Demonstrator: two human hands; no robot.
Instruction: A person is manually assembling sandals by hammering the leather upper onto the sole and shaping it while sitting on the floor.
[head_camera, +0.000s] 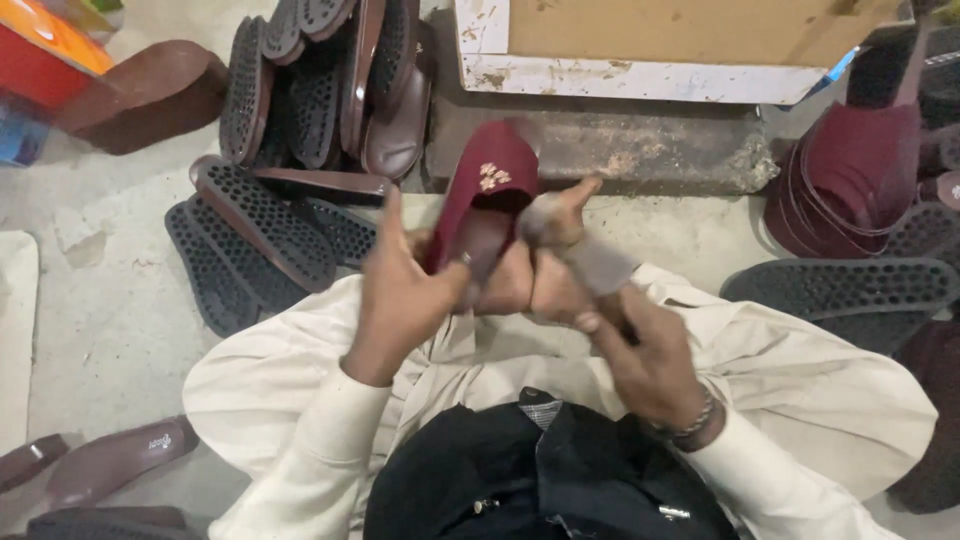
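Note:
A maroon slip-on shoe (494, 180) with a small gold flower on its upper rests toe-up between my bare feet. My left hand (400, 290) grips the shoe's left side near its opening, thumb raised. My right hand (640, 350) holds a grey-headed tool (560, 225), blurred with motion, against the shoe's right edge. I sit cross-legged on the floor in pale trousers and a dark vest.
Black studded soles (262, 232) lie piled at the left and upper left, with brown insoles (398, 135) among them. More soles (840, 288) and maroon uppers (850, 170) sit at the right. A stone block (640, 150) and a white-edged board (640, 78) stand ahead.

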